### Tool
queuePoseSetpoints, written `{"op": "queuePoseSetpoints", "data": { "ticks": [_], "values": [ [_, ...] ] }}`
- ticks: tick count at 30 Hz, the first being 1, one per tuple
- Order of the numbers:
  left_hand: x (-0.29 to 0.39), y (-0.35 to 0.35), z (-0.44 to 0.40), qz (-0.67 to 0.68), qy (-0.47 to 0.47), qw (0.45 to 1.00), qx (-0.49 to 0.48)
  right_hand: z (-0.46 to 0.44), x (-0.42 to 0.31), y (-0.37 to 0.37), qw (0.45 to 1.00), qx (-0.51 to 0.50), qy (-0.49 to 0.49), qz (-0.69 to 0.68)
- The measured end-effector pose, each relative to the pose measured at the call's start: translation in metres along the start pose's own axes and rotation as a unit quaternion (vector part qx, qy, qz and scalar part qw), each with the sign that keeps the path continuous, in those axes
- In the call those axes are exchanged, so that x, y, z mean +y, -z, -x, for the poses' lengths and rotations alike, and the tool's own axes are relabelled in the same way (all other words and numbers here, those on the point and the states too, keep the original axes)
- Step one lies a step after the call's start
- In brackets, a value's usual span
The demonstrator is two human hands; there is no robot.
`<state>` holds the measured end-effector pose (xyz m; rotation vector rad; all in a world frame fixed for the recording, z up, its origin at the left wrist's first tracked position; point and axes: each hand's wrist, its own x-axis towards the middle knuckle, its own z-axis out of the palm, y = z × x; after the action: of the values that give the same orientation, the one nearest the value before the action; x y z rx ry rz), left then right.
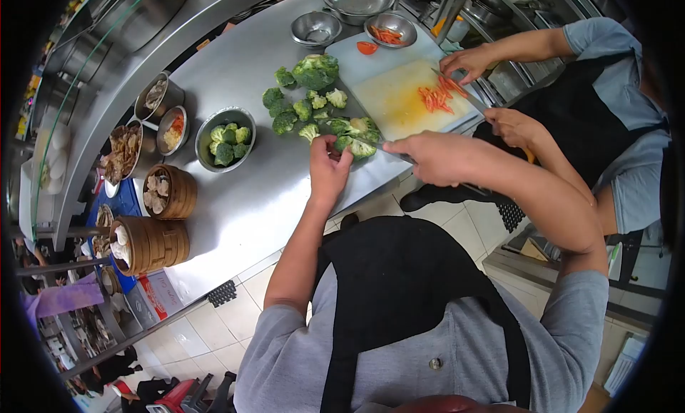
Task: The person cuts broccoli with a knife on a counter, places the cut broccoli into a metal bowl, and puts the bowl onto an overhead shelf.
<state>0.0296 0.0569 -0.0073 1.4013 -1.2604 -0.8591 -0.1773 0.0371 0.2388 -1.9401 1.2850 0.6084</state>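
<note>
My right hand [439, 158] is closed around a knife [402, 157], whose blade reaches left to the broccoli. My left hand [330, 167] has its fingertips curled on a cut piece of broccoli [362, 150] beside the blade; its grip is partly hidden. Loose broccoli florets [302, 110] lie on the steel table just past my fingers, with a large broccoli head [315, 72] behind them. To the left, a steel bowl [252, 143] holds more florets.
A co-worker's hands [467, 62] cut red strips [437, 99] on a cutting board [385, 103] close to my right arm. Metal bowls [316, 29] stand at the back. Bamboo steamers [151, 243] and food containers line the left side of the steel table [235, 220].
</note>
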Motion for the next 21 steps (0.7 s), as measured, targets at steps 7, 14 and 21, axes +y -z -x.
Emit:
{"op": "queuePoseSetpoints", "data": {
  "ticks": [7,14,21],
  "values": [
    [-0.014,0.000,-0.006,0.039,0.004,0.999,0.010,0.001,0.003,0.001,0.998,-0.008,0.016,-0.066],
    [-0.011,0.005,-0.007,0.037,-0.002,0.999,-0.006,-0.023,0.033,0.026,0.993,-0.080,0.005,-0.089],
    [-0.032,0.005,-0.004,-0.032,-0.038,0.999,0.019,-0.026,0.045,0.012,0.990,-0.071,0.044,-0.111]
  ]
}}
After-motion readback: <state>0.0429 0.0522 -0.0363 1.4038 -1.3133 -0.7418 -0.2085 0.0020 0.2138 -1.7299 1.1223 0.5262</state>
